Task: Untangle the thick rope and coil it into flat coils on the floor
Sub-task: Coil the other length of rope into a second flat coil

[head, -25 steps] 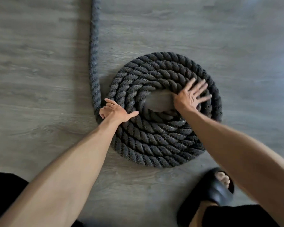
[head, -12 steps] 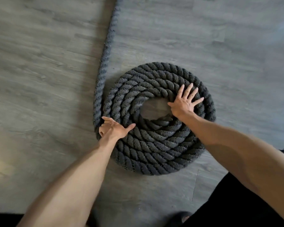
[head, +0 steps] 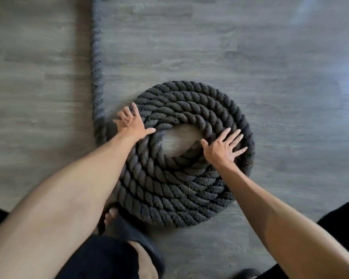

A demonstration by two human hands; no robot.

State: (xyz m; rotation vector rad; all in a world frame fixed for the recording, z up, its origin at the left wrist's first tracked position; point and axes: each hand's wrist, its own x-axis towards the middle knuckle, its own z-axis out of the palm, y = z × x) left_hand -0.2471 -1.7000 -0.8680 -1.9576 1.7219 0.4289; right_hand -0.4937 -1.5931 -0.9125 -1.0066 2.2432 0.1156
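A thick dark grey twisted rope lies wound in a flat round coil [head: 181, 190] on the grey wood floor, with a small bare gap at its centre. The rope's loose length [head: 97, 73] runs straight away from the coil's left side to the top edge of the view. My left hand [head: 132, 122] lies flat with spread fingers on the coil's left rim. My right hand [head: 223, 148] presses flat, fingers spread, on the right side of the coil beside the centre gap. Neither hand grips the rope.
My foot in a black slide sandal [head: 127, 228] stands against the coil's near left edge. Another dark sandal [head: 248, 273] shows at the bottom edge. Grey wood-plank floor [head: 290, 77] spreads all round.
My left hand has moved from the coil's lower left edge up onto its left rim. The right hand stays flat on the coil. The view has shifted and my left foot has come in beside the coil.
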